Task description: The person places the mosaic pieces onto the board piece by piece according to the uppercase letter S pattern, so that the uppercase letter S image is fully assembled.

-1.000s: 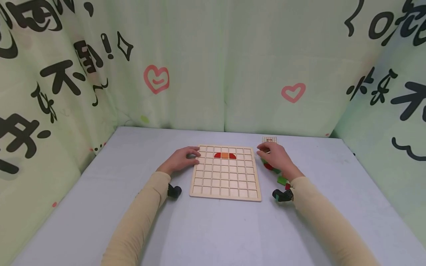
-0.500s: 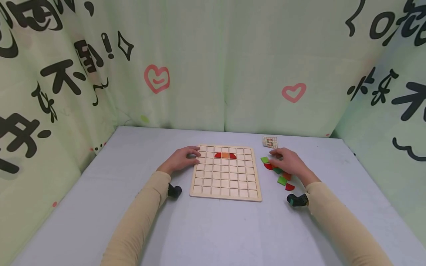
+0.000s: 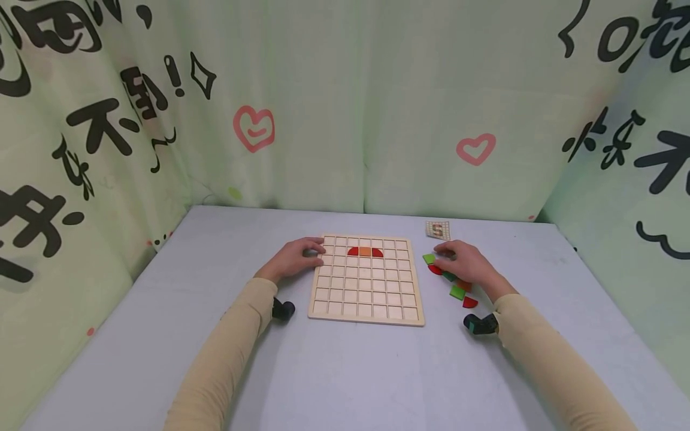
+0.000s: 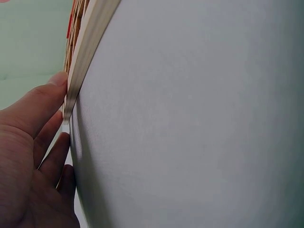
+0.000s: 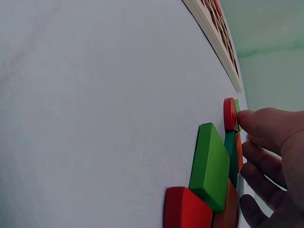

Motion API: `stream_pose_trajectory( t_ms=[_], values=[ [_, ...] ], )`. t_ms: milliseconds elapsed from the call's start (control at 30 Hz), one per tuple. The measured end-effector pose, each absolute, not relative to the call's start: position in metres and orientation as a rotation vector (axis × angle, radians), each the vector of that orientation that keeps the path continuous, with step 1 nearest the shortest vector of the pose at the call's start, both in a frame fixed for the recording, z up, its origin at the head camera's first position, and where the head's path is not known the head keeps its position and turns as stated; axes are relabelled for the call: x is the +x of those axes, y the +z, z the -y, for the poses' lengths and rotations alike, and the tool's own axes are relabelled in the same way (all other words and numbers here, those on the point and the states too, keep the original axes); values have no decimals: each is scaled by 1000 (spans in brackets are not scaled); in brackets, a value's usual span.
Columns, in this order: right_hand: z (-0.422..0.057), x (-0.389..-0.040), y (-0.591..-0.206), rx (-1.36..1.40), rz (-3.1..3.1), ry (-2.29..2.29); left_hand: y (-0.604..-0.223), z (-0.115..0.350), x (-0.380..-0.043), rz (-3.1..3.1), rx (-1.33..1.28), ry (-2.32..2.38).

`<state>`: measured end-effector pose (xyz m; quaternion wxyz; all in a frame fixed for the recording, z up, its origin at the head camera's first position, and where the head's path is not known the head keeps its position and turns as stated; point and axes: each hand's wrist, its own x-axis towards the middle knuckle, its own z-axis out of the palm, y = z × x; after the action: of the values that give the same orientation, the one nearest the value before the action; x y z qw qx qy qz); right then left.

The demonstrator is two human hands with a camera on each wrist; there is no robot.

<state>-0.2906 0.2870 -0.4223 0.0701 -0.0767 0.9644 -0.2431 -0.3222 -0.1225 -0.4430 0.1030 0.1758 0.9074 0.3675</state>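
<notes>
A wooden grid board [image 3: 357,287] lies on the table, with an orange square [image 3: 365,252] between two red rounded pieces in one of its upper rows. My left hand [image 3: 291,258] rests at the board's left edge; in the left wrist view its thumb [image 4: 52,88] touches the frame, with the other fingers extended beside it. My right hand [image 3: 462,261] is over the loose pieces right of the board, fingers loosely bent. Its thumb tip is right at a red piece [image 5: 230,114] and a light green one. Near its other fingers lies an orange piece [image 5: 239,152].
Below the right hand lie a green square [image 3: 457,292], a red quarter-round piece [image 3: 470,302] and a dark green piece [image 5: 231,154]. A small printed pattern card [image 3: 438,230] lies behind them. A pale curtain [image 3: 409,120] stands behind the white table [image 3: 345,377].
My right hand has moved right and toward me from beside the card, uncovering the card and several pieces; over the last half second it has barely moved. The left hand stays at the board.
</notes>
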Motion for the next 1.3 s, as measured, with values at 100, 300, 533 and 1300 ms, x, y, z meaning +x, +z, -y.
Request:
stream_pose_trajectory(
  t_ms=[100,300,533,1300],
  values=[
    [-286,-291,-423,-234,-2908,-730,-443,123,-323,-2681,520,1081],
    [-282,-292,-423,-237,-2900,-752,-442,123,-321,-2686,537,1081],
    [-277,-294,-424,-259,-2900,-754,-440,123,-319,-2681,554,1098],
    [-258,-301,-426,-130,-2922,-768,-442,122,-318,-2667,499,1126]
  ],
)
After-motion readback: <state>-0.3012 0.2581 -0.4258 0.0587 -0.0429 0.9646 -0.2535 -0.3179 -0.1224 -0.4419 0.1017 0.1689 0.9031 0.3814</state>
